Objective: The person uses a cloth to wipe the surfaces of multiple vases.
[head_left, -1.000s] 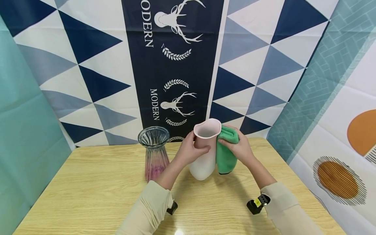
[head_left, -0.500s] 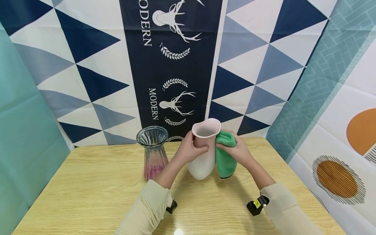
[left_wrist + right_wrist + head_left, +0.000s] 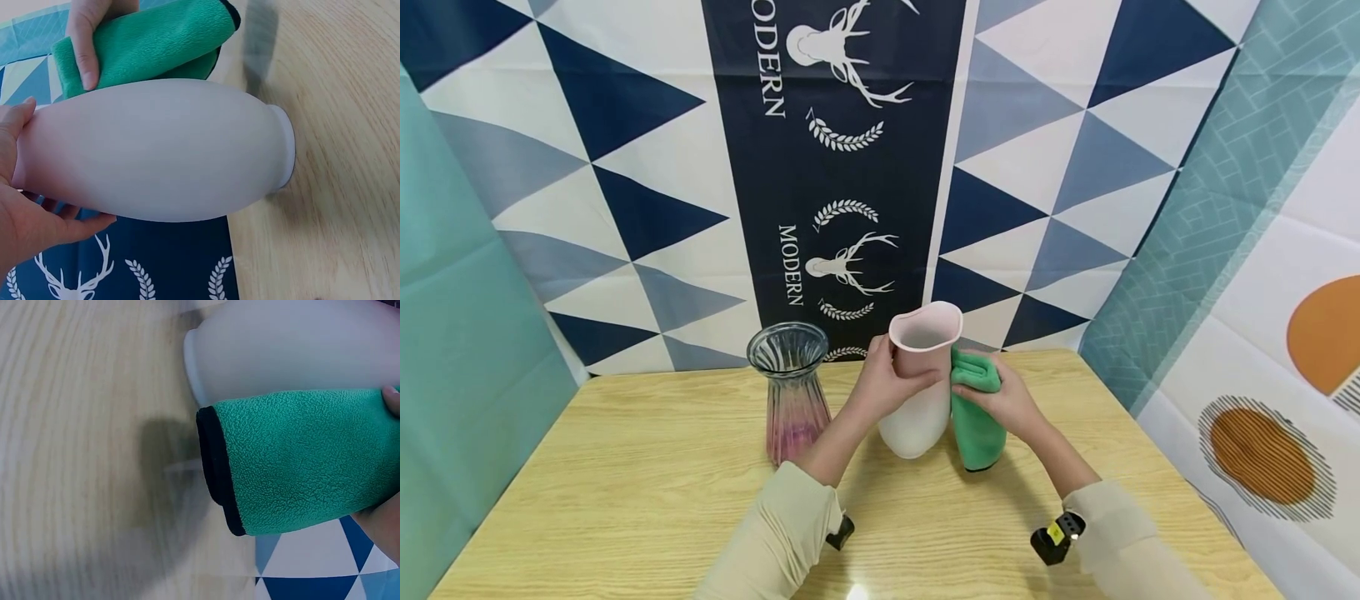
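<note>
On table (image 3: 625, 500), two hands (image 3: 880, 385) (image 3: 1011, 402), left gripping one white vase (image 3: 916, 423), right clutching one cloth (image 3: 981, 435)

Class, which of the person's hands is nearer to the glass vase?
The left hand: it holds the pale vase, right of the glass vase. The right hand is farther right, gripping the green cloth.

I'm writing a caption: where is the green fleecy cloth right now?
In the head view, the green fleecy cloth is just right of the tall pale pink-and-white smooth vase, held by the person's right hand.
</note>
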A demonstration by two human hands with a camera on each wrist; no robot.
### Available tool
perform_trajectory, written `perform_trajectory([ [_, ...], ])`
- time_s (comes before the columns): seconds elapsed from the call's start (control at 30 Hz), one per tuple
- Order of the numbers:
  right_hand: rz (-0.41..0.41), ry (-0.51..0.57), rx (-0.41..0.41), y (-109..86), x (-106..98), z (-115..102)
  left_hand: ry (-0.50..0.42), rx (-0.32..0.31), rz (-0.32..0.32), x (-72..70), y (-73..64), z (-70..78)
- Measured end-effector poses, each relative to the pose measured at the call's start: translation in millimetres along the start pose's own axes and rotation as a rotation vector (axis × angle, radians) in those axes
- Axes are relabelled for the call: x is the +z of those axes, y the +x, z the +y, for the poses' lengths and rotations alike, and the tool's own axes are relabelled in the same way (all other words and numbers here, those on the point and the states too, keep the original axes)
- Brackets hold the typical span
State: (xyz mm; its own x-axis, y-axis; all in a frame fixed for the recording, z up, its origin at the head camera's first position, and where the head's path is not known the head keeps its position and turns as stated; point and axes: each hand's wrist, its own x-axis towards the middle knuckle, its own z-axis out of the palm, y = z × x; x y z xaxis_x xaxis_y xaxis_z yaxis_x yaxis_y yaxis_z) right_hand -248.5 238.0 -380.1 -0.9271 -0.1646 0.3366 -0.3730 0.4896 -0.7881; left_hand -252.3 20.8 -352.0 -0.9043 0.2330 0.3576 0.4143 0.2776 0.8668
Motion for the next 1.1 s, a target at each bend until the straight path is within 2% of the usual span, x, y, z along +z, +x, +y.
perform_trajectory([
  [0.23,-0.027,0.009,-0.035,-1.1,3.2,9.0,-0.024,0.018,0.047,1.0,-1.9,-0.1],
  [0.5,-0.084,-0.031,0.042,-9.3,8.3,21.6,-0.014,0.069,0.095,1.6,-2.4,0.6],
  [0.7,-0.085,-0.036,0.071,-16.9,12.9,28.9,-0.039,0.061,0.115,3.2,-3.3,-0.2],
  [0.93,-0.071,-0.021,0.063,-17.9,11.5,28.9,-0.004,0.066,0.097,1.4,-3.1,0.7],
  [1.1,-0.046,-0.026,0.061,-13.5,5.6,22.4,-0.019,0.089,0.073,-0.8,-2.5,0.2],
])
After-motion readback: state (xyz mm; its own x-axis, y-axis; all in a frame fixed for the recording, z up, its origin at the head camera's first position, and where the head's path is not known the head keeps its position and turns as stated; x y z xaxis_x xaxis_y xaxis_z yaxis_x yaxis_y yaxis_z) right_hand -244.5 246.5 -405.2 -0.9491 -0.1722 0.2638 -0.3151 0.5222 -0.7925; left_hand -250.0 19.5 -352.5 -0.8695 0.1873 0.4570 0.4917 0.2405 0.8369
